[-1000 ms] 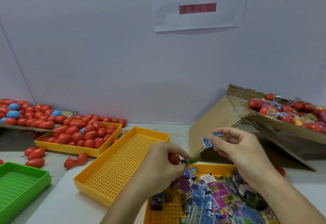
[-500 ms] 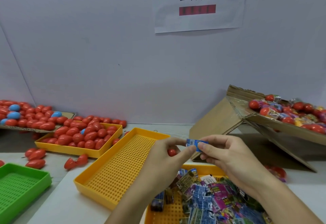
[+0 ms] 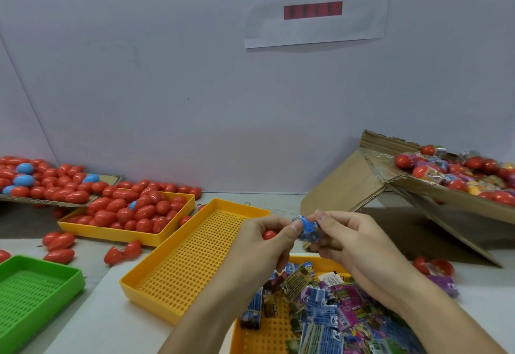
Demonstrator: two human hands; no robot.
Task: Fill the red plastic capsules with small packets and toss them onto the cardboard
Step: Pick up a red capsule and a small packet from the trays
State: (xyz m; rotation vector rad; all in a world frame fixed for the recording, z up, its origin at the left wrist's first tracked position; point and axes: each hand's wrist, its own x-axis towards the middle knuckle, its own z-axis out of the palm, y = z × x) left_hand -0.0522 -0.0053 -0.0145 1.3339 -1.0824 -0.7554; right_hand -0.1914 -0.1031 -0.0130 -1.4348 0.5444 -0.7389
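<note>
Nearest, at 5 o'clock, a perforated yellow tray (image 3: 267, 337) holds a heap of glossy printed packets (image 3: 334, 314). Above it the left hand (image 3: 264, 247) curls around a smooth red capsule (image 3: 269, 234), of which only a rounded end shows, while its thumb and forefinger pinch a crinkled blue packet (image 3: 307, 229). The right hand (image 3: 354, 245) pinches the same packet from the other side; half a second ago the packet lay flat between the hands, now it is folded into a bundle. At 9 o'clock of the hands lies an empty yellow mesh tray (image 3: 195, 259), and further left a green tray (image 3: 33, 295). Beyond, at 10 o'clock, a yellow tray (image 3: 117, 235) carries oval red capsules. At 2 o'clock, a slanted corrugated cardboard sheet (image 3: 418, 186) bears filled capsules. A paper sign (image 3: 315, 5) hangs on the far wall.
</note>
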